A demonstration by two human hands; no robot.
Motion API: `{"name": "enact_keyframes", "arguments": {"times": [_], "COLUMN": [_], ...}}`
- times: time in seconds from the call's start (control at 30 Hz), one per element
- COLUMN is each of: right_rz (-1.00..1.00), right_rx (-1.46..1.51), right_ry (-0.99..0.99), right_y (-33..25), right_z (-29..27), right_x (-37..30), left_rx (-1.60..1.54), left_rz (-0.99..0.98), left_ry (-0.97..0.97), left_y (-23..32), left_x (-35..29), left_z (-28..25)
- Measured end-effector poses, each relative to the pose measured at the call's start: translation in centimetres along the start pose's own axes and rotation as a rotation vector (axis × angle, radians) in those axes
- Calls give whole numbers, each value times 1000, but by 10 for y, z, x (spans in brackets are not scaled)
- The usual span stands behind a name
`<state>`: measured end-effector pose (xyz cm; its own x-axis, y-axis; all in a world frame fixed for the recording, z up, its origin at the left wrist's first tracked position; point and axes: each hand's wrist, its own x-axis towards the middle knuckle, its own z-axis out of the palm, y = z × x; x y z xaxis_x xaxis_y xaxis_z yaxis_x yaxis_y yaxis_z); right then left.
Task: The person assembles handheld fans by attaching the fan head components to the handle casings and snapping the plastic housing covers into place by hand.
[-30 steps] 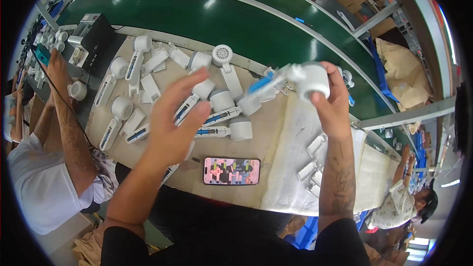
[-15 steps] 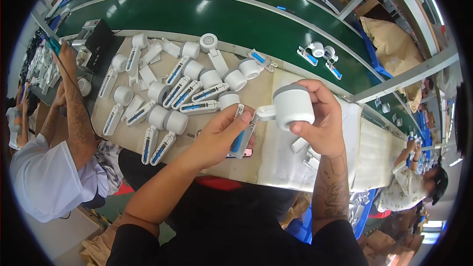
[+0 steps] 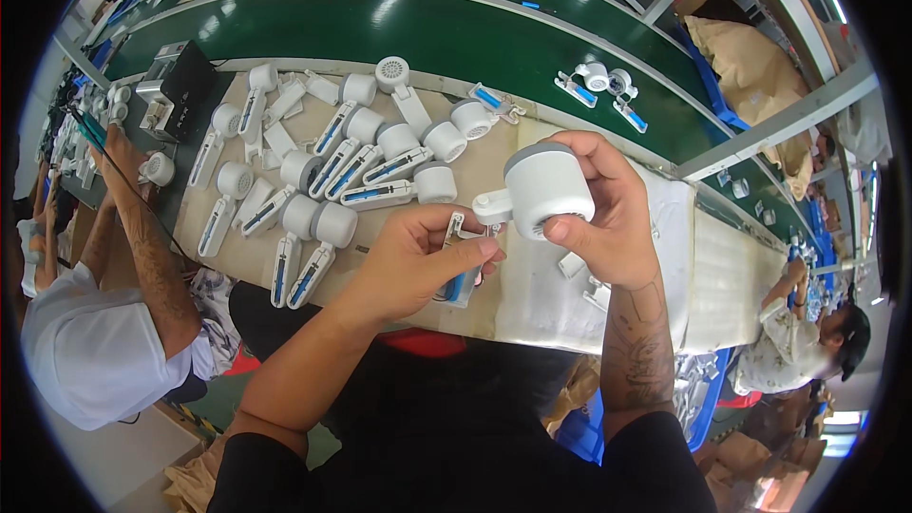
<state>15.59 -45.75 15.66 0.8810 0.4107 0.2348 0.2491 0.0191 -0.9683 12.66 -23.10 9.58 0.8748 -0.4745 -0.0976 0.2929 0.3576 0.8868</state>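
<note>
My right hand (image 3: 616, 218) is closed around the white, grey-rimmed cylindrical head of a handheld fan (image 3: 548, 180), its thumb under the lower edge. A short neck points from the head toward my left hand (image 3: 413, 261). That hand pinches the fan's open handle (image 3: 460, 287), which has a blue cell inside; thumb and fingers cover much of it. The neck's end is beside the left thumb, and whether it is seated in the handle is hidden. Left of my hands lie several similar fans (image 3: 334, 226), many with open handles showing blue cells.
A green conveyor (image 3: 437, 33) runs behind the table (image 3: 380, 290), carrying two opened fans (image 3: 594, 76). At left, a co-worker's tattooed arm (image 3: 142, 237) works near a black machine (image 3: 176, 90). Small white parts (image 3: 572, 266) lie beneath my right hand. A metal post (image 3: 779, 128) crosses at right.
My left thumb has moved down and right, beside the neck's end. The fan head has tipped slightly in my right hand. The co-worker at left has leaned and raised an arm.
</note>
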Motion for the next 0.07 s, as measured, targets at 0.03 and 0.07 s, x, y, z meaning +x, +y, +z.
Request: {"name": "enact_keyframes", "arguments": {"times": [0.03,0.07], "right_rz": [4,9], "right_rx": [23,43], "right_ry": [9,19], "right_y": [-1,-1], "right_z": [-1,-1], "right_x": [-1,-3], "left_rx": [11,22], "left_rz": [-18,-35], "left_ry": [6,10], "left_y": [2,4], "left_x": [0,1], "left_z": [2,4]}}
